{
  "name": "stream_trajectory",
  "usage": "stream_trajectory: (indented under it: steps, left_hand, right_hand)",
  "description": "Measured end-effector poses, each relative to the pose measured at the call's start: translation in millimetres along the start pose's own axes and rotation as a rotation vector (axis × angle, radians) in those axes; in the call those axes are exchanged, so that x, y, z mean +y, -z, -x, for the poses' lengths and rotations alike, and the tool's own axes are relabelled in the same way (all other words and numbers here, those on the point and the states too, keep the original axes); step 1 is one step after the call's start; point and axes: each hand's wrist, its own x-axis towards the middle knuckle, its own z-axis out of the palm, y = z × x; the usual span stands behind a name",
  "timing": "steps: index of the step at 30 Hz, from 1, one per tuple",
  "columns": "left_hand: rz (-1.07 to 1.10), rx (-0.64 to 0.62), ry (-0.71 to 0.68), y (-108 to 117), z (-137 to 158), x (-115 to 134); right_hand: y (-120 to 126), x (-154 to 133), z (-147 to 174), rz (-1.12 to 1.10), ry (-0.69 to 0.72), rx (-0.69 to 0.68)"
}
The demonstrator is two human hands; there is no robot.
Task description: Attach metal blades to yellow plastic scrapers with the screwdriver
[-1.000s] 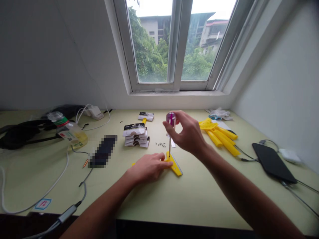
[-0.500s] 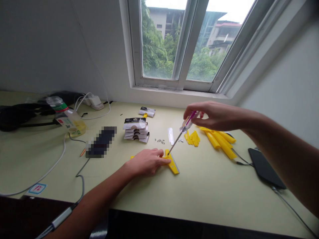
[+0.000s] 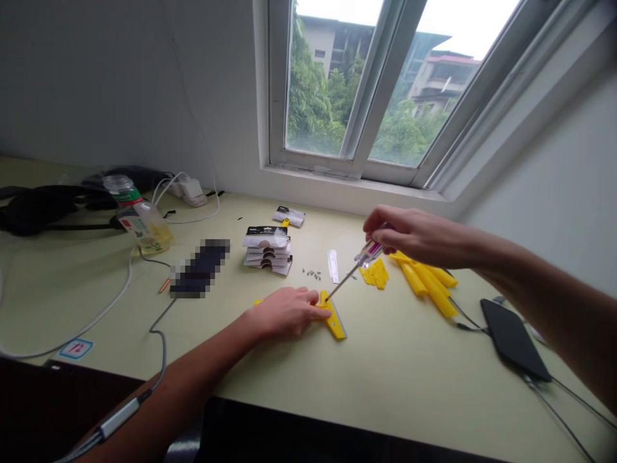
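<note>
A yellow scraper (image 3: pixel 336 323) with a metal blade edge lies on the table, its handle mostly covered by my left hand (image 3: pixel 288 313), which is closed round it and presses it down. My right hand (image 3: pixel 393 230) grips the clear and purple handle of a screwdriver (image 3: pixel 348 275). The shaft slants down to the left, and its tip meets the upper part of the scraper's head. A silver screw shows lower on that head. Just beyond lie small loose screws (image 3: pixel 312 274), a pale flat strip (image 3: pixel 333 266) and small yellow plastic parts (image 3: pixel 376 274).
Stacked cardboard packages (image 3: pixel 267 249) stand behind my left hand. Yellow handles (image 3: pixel 427 286) lie at right, near a black phone-like device (image 3: pixel 515 339) with cables. A tilted bottle (image 3: pixel 144 222), a blurred dark object (image 3: pixel 201 267) and cables occupy the left.
My right hand and the screwdriver handle have shifted slightly right and lower, so the shaft leans more. The tip stays on the scraper. The whole view has tilted a little.
</note>
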Motion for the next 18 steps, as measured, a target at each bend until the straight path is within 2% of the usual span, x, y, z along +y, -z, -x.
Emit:
stream_trajectory:
  steps: [3,5,7,10,12,14,18]
  left_hand:
    - [0.003,0.01,0.002,-0.6,0.6,-0.3]
    - [0.006,0.01,0.002,-0.5,0.8,-0.4]
    - [0.011,0.009,-0.001,-0.5,0.9,-0.7]
    - [0.011,0.013,-0.003,-1.3,1.1,-1.2]
    - [0.008,0.016,0.0,-2.4,1.2,-1.5]
    - [0.004,0.015,0.004,-3.1,1.5,-1.6]
    - [-0.002,0.013,0.003,-2.8,2.3,-1.3]
  right_hand:
    - [-5.4,-3.1,-6.2,0.196,-0.231,0.108]
    - [-7.1,-1.1,-9.5,0.366,-0.277,0.174]
    - [-5.1,1.7,-9.9,0.369,-0.192,0.162]
    - [0.4,1.3,-6.3,0.145,0.059,0.067]
    - [1.3,-2.2,-4.5,0.042,0.092,0.054]
    - [-1.1,-5.5,-5.1,0.043,-0.018,0.092]
    - [-7.9,-4.4,-9.4,0.319,-0.225,0.231]
